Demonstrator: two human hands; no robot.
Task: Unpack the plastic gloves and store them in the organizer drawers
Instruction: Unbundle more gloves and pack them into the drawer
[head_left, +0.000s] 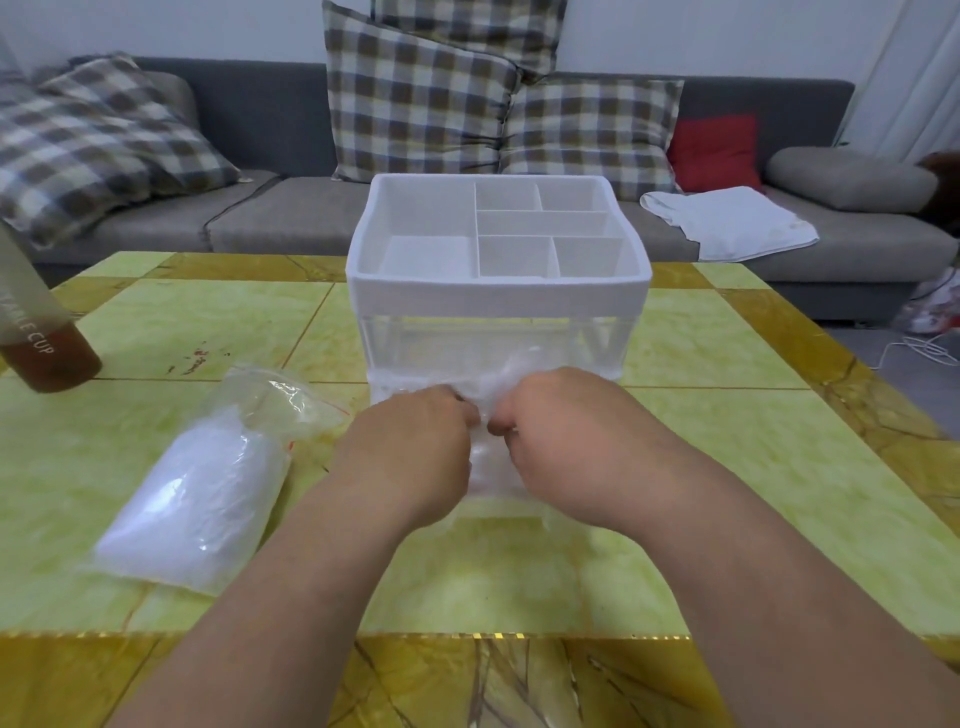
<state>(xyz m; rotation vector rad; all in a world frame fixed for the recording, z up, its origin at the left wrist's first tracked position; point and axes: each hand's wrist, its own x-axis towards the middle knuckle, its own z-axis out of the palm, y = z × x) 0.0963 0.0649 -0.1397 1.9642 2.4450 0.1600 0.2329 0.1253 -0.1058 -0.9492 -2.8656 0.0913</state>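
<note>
A white organizer (496, 299) with a divided top tray and clear drawers below stands mid-table. Its lower clear drawer (498, 493) is pulled out toward me. Over that drawer my left hand (415, 447) and my right hand (563, 441) both have curled fingers pinching a crumpled bunch of clear plastic gloves (485, 384). The hands nearly touch each other. A zip bag of plastic gloves (208, 483) with a red seal lies open-ended on the table to the left.
The table (727, 415) is yellow-green tile with a gold border. A frosted bottle of brown liquid (36, 332) stands at the far left. Behind runs a grey sofa with checked cushions (415, 98), a red cushion and a white cloth (727, 221).
</note>
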